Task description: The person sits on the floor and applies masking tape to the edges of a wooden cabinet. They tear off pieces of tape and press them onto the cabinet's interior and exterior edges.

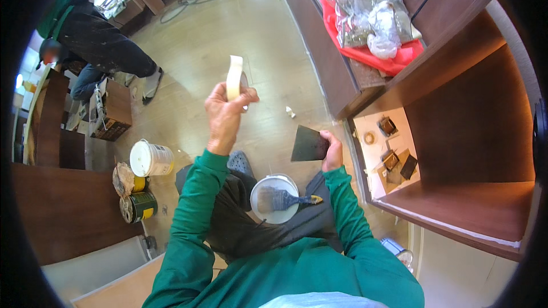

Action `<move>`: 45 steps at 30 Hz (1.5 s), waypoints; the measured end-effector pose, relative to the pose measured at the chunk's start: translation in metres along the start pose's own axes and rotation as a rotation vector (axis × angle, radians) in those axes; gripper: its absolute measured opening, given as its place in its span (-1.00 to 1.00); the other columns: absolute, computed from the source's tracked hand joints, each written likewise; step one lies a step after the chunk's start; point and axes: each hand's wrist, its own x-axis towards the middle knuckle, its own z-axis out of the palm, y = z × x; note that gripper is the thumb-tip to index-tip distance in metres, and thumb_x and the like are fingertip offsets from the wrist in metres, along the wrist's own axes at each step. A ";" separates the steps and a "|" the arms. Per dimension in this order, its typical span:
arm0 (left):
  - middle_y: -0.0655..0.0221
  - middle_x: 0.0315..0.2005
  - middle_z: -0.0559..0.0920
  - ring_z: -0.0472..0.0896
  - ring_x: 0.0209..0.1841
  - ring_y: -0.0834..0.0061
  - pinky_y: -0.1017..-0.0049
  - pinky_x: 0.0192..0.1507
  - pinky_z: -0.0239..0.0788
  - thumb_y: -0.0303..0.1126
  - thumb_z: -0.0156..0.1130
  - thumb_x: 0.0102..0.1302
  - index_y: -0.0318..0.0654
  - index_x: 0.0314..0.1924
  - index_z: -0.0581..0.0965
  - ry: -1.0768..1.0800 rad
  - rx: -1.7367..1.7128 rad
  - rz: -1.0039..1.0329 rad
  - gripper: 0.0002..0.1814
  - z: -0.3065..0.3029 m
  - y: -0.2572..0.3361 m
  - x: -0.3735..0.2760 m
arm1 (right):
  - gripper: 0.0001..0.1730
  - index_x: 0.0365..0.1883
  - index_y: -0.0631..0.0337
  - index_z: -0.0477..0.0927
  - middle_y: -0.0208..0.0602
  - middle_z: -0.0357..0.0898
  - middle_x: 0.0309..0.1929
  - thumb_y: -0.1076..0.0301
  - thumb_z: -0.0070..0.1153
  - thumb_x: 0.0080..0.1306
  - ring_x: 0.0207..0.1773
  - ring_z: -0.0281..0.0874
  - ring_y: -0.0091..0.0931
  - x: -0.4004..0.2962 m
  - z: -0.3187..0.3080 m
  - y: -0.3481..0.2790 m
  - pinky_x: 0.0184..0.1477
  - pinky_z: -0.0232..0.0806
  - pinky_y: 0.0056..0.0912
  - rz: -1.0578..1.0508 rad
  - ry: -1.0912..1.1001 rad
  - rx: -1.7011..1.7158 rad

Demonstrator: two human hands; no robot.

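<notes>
My left hand point(227, 105) grips a roll of pale masking tape point(234, 79) above the floor, its free end sticking up. In my right hand point(332, 152) is a thin, dark, flat piece point(308, 143), wider at its lower edge; whether it is sandpaper or a spreader blade I cannot tell. The two hands are apart. Between my legs stands a white plastic bucket point(259, 184), and a wide flat paintbrush point(286, 200) with a yellow-tipped handle lies across its top. A small crumpled white scrap point(290, 112) lies on the floor beyond my hands.
To my right stands a brown wooden cabinet point(466, 119) with small parts on its pale bottom panel. Plastic bags point(368, 13) lie on a ledge ahead. A white pail point(150, 159) and paint cans point(139, 206) stand at left. Another person point(102, 38) is beyond a cardboard box point(112, 109).
</notes>
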 end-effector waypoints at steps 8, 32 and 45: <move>0.20 -0.29 0.67 0.65 -0.27 0.45 0.51 -0.20 0.45 -0.65 0.27 0.06 -0.41 -0.16 0.49 -0.006 -0.056 -0.076 -0.71 -0.014 0.026 -0.024 | -0.51 -0.31 0.19 0.69 -0.08 0.68 -0.29 -0.11 0.22 0.09 -0.16 0.63 -0.27 0.087 -0.011 0.101 -0.02 0.38 -0.28 0.026 -0.079 -1.006; 0.22 -0.27 0.69 0.67 -0.24 0.45 0.52 -0.20 0.43 -0.70 0.22 0.00 -0.41 -0.09 0.48 -0.020 0.019 -0.234 -0.61 -0.010 -0.004 -0.004 | -0.77 -0.16 0.28 0.71 -0.30 0.69 -0.37 0.42 0.16 0.25 -0.34 0.56 -0.62 0.084 0.059 0.024 -0.24 0.36 -0.56 -0.072 -0.458 -0.371; 0.32 -0.33 0.67 0.58 -0.37 0.60 0.60 -0.40 0.37 -0.58 0.31 -0.01 -0.38 -0.14 0.52 -0.269 -0.052 -0.226 -0.65 0.052 -0.020 0.000 | -0.73 -0.09 0.34 0.68 -0.31 0.67 -0.21 0.56 0.01 0.30 -0.21 0.53 -0.58 -0.009 0.092 -0.088 -0.08 0.38 -0.53 -0.358 -0.519 -0.150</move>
